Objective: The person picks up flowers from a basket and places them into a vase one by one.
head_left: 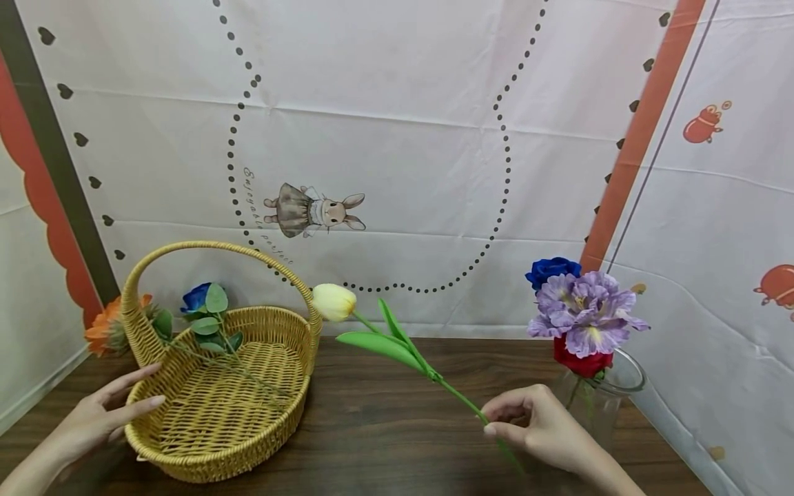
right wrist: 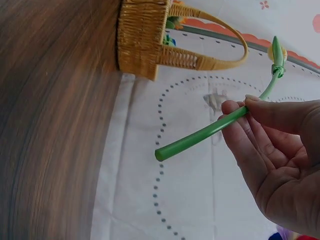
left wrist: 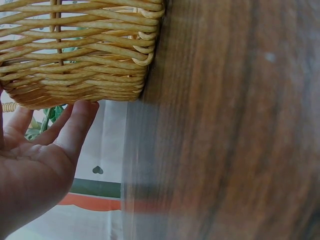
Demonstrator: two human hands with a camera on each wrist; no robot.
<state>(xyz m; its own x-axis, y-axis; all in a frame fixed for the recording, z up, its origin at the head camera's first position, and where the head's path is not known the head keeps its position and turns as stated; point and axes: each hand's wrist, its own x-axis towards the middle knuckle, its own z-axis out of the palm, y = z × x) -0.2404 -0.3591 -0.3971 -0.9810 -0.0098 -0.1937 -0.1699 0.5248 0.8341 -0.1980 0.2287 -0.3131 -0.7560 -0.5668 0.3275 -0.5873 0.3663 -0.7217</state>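
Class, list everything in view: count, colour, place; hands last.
Table: one, brown, underneath
Cloth: count unclear, mostly white, behind table
Rabbit print: one, brown-and-white, on cloth
Basket: one, yellow, table's left
Vase: one, clear, table's right
Blue flowers: two, blue, at basket and in vase
Orange flower: one, orange, basket's left
Purple flower: one, purple, in vase
Red flower: one, red, in vase
Tulip: one, pale yellow, held mid-view
Left hand: one, bare, at basket's rim
Right hand: one, bare, pinching tulip's stem

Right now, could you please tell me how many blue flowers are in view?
2: one blue flower leaning in the basket; another blue flower partly behind the purple flower. Others may be hidden.
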